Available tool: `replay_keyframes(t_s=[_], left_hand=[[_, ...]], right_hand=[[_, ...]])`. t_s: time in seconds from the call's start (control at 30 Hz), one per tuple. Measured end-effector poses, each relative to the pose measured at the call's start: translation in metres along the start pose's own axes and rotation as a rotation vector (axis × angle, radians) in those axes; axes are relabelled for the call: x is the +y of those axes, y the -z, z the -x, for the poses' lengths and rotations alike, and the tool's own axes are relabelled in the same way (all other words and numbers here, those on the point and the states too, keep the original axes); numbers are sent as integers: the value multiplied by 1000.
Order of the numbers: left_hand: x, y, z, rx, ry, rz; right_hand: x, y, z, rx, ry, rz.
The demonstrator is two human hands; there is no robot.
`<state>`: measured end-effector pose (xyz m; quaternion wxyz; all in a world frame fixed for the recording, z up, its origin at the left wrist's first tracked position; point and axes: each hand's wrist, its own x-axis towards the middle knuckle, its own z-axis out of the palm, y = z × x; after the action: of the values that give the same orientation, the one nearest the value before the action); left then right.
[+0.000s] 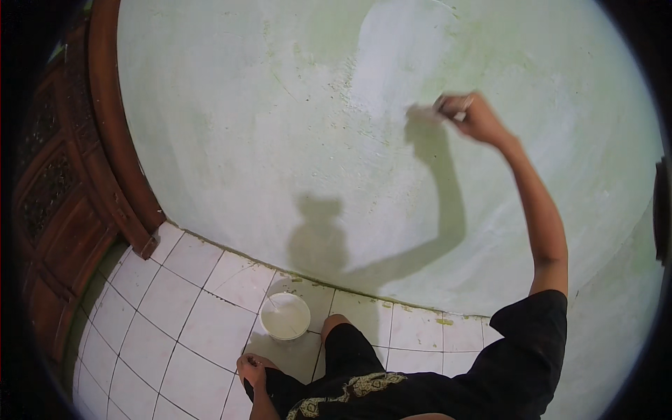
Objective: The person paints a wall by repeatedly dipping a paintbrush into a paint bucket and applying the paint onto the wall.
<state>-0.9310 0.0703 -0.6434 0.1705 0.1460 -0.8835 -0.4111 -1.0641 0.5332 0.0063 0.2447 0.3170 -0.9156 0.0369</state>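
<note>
Raised against the pale green wall (pixel 266 133), my right hand (pixel 476 119) is closed around a paintbrush (pixel 424 112). The brush head points left and meets the wall, or nearly so, just below a bright white painted patch (pixel 395 59). My left hand (pixel 253 369) rests at my left knee with its fingers curled in; whether anything is inside them is hidden. A white bucket (pixel 285 316) of whitish paint stands on the floor in front of my knees, and a thin pale stick or handle leans in it.
White floor tiles (pixel 185 329) with dark joints run up to the wall's foot, where greenish flecks lie. A carved brown wooden door and frame (pixel 105 133) stand at the left. A dark wooden edge (pixel 661 210) shows at the far right.
</note>
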Motion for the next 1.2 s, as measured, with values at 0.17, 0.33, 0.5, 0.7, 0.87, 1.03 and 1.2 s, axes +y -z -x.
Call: replay_keyframes(t_s=[0.17,0.33,0.5,0.7,0.87,1.03,1.2], left_hand=[[-7,-2,2,17,-10,61],[2,-3,2,-2,-6,51],[-12,-4,2,-29,30,25],[-6,-3,1,9,12,47],[-5,-6,4,46,5,101],[-1,-3,2,18,-53,28],[-8,-3,1,-2,13,76]], right_hand=[[-9,77,-28,450,-162,575],[48,49,-8,549,14,804],[10,-75,71,131,-33,689],[-4,1,26,20,-92,20],[3,77,-10,369,-158,480],[29,18,6,516,-161,619],[-9,-40,45,232,-115,431]])
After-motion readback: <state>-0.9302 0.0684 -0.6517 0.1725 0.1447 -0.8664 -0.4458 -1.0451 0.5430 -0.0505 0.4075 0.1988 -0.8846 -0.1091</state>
